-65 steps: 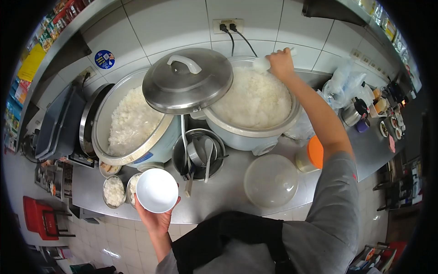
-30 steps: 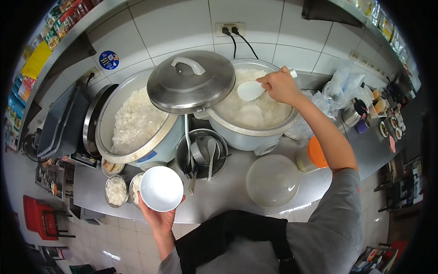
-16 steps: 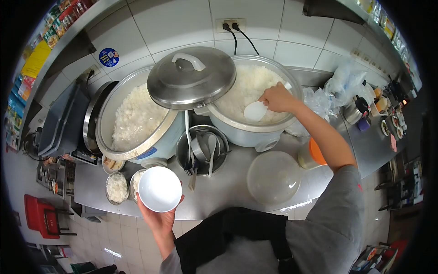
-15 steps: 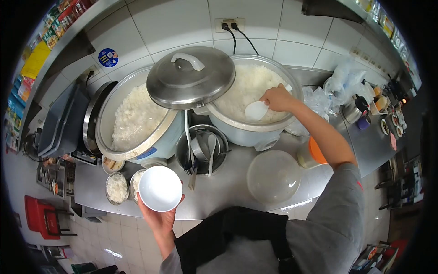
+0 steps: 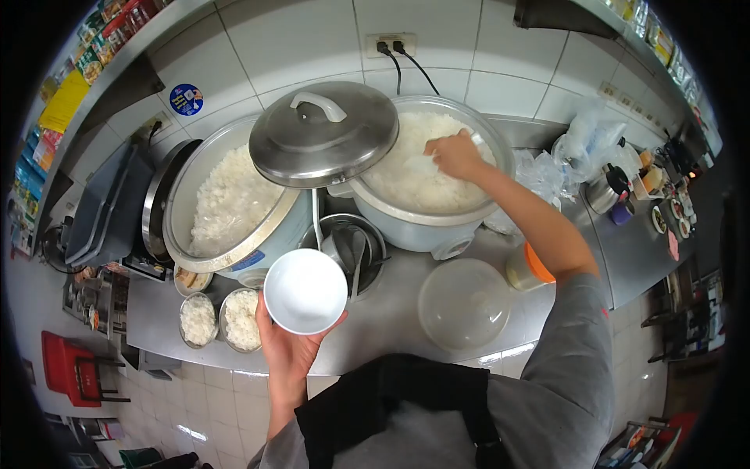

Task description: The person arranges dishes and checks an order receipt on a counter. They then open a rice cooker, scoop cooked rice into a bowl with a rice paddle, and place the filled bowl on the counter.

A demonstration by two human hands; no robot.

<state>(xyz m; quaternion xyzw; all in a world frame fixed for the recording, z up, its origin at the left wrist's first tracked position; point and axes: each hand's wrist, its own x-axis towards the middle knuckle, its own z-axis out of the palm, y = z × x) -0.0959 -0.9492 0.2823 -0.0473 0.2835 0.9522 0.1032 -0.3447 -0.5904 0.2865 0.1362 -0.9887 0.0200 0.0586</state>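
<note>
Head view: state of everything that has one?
White bowl: empty, in left hand
White paddle: in right hand, blade at the rice
Right cooker: open, holding rice
Left cooker: open, holding rice
Metal lid: off, overlapping both cookers
Two small bowls: rice-filled
Jar: orange lid on
Plugs: plugged in
</note>
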